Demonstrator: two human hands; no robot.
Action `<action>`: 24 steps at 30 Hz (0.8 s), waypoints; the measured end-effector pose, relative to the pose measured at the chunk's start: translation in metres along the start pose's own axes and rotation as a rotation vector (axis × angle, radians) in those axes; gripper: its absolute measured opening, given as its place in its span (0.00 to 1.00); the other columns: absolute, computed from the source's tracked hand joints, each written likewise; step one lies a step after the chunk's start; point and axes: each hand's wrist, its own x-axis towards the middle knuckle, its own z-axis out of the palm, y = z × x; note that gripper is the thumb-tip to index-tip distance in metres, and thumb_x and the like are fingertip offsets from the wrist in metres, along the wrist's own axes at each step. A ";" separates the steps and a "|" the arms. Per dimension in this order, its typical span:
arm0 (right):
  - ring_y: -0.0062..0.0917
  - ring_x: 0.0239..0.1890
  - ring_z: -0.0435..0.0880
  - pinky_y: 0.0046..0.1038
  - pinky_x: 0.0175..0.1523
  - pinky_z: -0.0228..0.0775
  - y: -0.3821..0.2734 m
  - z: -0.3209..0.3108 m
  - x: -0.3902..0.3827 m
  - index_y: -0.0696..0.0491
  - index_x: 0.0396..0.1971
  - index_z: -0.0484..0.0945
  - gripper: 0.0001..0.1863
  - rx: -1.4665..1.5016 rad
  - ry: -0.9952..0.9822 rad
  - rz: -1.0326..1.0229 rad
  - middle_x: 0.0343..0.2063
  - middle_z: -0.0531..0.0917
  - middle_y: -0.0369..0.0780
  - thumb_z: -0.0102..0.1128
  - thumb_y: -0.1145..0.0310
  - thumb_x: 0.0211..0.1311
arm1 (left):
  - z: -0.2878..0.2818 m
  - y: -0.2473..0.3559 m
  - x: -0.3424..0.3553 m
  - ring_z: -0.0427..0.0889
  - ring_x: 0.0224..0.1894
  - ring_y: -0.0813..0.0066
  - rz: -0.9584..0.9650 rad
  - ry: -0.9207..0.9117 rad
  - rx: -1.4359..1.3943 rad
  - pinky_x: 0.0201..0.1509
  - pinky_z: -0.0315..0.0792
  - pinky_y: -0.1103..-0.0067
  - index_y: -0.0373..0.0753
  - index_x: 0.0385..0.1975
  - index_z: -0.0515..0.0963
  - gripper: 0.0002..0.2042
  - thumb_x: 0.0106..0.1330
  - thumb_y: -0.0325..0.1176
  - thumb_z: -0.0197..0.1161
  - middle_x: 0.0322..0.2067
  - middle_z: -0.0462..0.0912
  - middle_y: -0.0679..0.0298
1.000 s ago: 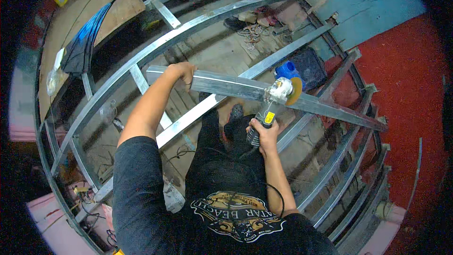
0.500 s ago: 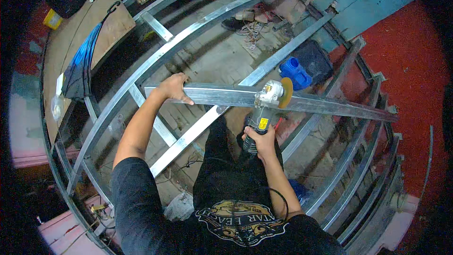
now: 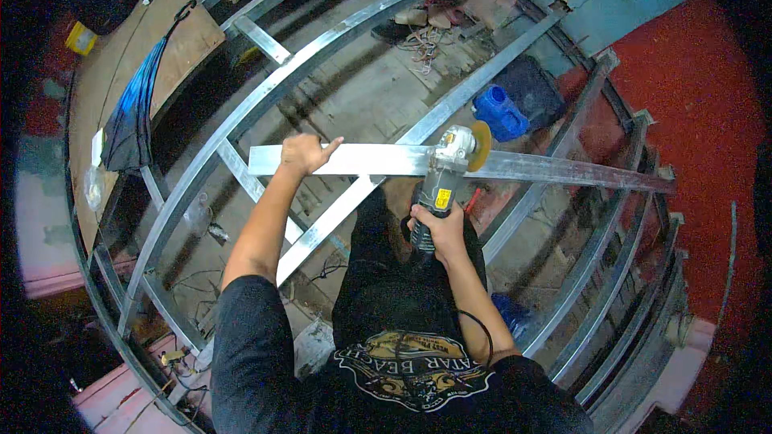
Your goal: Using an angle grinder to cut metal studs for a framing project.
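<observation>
My left hand (image 3: pixel 304 153) grips the loose silvery steel tube (image 3: pixel 378 159) near its left end, thumb extended along it. The tube lies crosswise over the metal frame, running out to the right. My right hand (image 3: pixel 437 227) is wrapped round the dark handle of an angle grinder (image 3: pixel 442 181), which has a pale metal head and a yellowish disc (image 3: pixel 481 146). The grinder's head sits over the tube's middle; whether the disc touches it I cannot tell. A black cable runs beside my right forearm.
Curved and straight steel members (image 3: pixel 293 70) surround me over a dusty floor. A plywood board (image 3: pixel 181 56) bears a blue-black umbrella (image 3: pixel 133 120). A blue jug (image 3: pixel 498 112) stands beyond the tube, beside a dark container. Red flooring (image 3: pixel 683 88) lies right; cords and clutter lie lower left.
The tube has turned, showing a brighter face toward me, and its left end sits slightly lower than at first. My left hand has shifted its grip; the grinder has moved slightly left.
</observation>
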 end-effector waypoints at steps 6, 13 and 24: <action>0.26 0.26 0.89 0.30 0.31 0.83 0.018 0.040 0.003 0.58 0.44 0.78 0.17 -0.083 -0.065 0.003 0.31 0.87 0.39 0.80 0.74 0.62 | 0.008 -0.004 -0.033 0.90 0.53 0.47 -0.057 -0.080 -0.022 0.60 0.80 0.59 0.33 0.45 0.90 0.49 0.72 0.79 0.39 0.46 0.91 0.43; 0.23 0.26 0.87 0.29 0.32 0.81 0.050 0.083 0.028 0.60 0.44 0.81 0.16 -0.182 -0.108 -0.101 0.32 0.87 0.38 0.78 0.78 0.58 | 0.043 0.027 -0.043 0.83 0.59 0.48 0.142 0.394 -0.747 0.72 0.68 0.59 0.36 0.51 0.85 0.24 0.85 0.50 0.49 0.51 0.87 0.45; 0.25 0.35 0.89 0.32 0.42 0.83 0.088 0.082 0.051 0.60 0.49 0.81 0.27 -0.255 -0.107 -0.134 0.37 0.89 0.40 0.83 0.69 0.48 | 0.029 0.059 -0.066 0.82 0.57 0.47 0.314 0.249 -0.811 0.80 0.54 0.54 0.31 0.42 0.84 0.29 0.71 0.59 0.69 0.46 0.85 0.46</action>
